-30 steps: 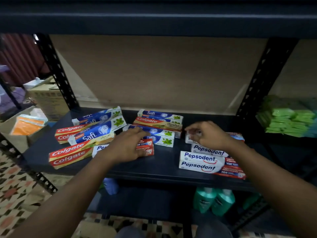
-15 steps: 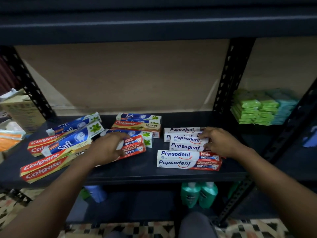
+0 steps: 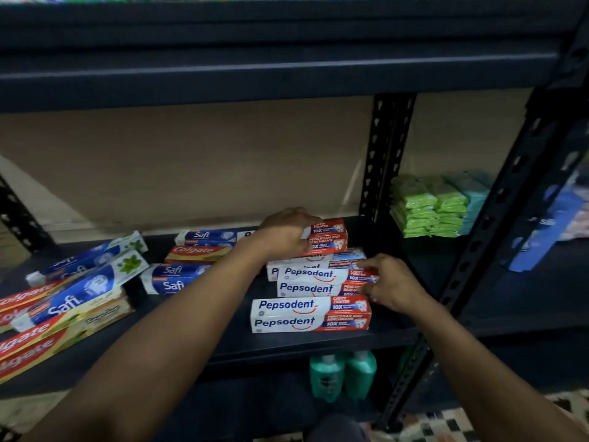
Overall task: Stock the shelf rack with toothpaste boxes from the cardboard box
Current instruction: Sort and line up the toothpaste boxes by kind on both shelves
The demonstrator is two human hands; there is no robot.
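Note:
My left hand (image 3: pixel 285 232) grips a Pepsodent box (image 3: pixel 328 237) and holds it at the back of the black shelf (image 3: pixel 223 342), above the other Pepsodent boxes. My right hand (image 3: pixel 387 282) holds the right end of a stacked Pepsodent box (image 3: pixel 314 280). A further Pepsodent box (image 3: pixel 306 314) lies at the shelf's front. Safi boxes (image 3: pixel 169 277) and a Colgate box (image 3: pixel 197 252) lie in the middle. More Colgate and Safi boxes (image 3: pixel 63 307) are piled at the left. The cardboard box is out of view.
A perforated black upright (image 3: pixel 384 154) stands just right of the Pepsodent boxes. Green and teal packs (image 3: pixel 430 205) fill the neighbouring bay. Green bottles (image 3: pixel 342 374) stand on the lower shelf. The shelf above (image 3: pixel 287 59) overhangs. Patterned floor tiles show at the bottom right.
My left hand lifted a Pepsodent box from the middle of the shelf and carried it right and back, over the Pepsodent stack. My right hand stayed at the stack's right end. The view shifted right.

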